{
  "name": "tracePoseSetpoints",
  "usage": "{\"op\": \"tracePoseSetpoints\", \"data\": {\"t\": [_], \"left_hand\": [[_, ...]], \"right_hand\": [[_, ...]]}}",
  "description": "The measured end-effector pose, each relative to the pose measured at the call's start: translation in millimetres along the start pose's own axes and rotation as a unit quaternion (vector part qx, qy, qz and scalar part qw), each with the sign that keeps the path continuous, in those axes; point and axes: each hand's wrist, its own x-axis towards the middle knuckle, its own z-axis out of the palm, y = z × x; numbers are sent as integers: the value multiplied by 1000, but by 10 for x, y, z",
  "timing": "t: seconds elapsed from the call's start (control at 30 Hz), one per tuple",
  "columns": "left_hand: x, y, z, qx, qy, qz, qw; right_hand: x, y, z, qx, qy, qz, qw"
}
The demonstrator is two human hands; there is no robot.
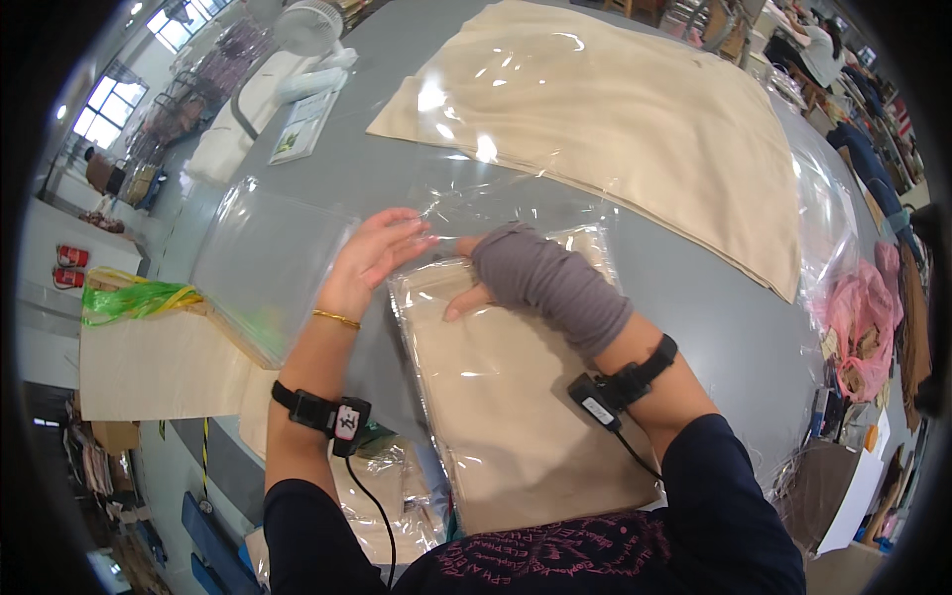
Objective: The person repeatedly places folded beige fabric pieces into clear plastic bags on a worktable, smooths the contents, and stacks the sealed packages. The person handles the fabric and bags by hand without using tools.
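A folded beige fabric piece in a clear plastic bag (513, 424) lies on the grey table in front of my body. My right hand (494, 271), its wrist wrapped in a grey-brown fabric sleeve, rests over the bag's far end with thumb spread. My left hand (387, 242) is just left of the bag's far corner, fingers stretched beside the clear film of the bag's open end (513, 197); whether the fingers touch the film I cannot tell. Beyond lies a large spread of layered beige fabric (610, 119), partly under the clear film.
A stack of clear plastic bags (271, 260) lies at the left, beside green and yellow ribbons (141, 297) on beige cloth. A white fan (309, 28) stands at the far left. At right are a pink plastic bag (866, 335) and a box (811, 483). Another person (814, 52) sits farther back.
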Motion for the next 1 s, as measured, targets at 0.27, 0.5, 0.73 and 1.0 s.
{"op": "tracePoseSetpoints", "data": {"t": [0.27,0.5,0.73,1.0], "left_hand": [[79,-56,-56,128,17,-24,991],[59,-258,-113,269,39,67,960],[-166,-784,104,252,115,142,950],[-253,-647,321,424,185,200,864]], "right_hand": [[-101,-50,-83,-55,22,7,998],[-181,73,45,-52,94,-19,994],[-114,148,-20,-101,41,39,993],[91,-167,376,-77,207,60,973]]}}
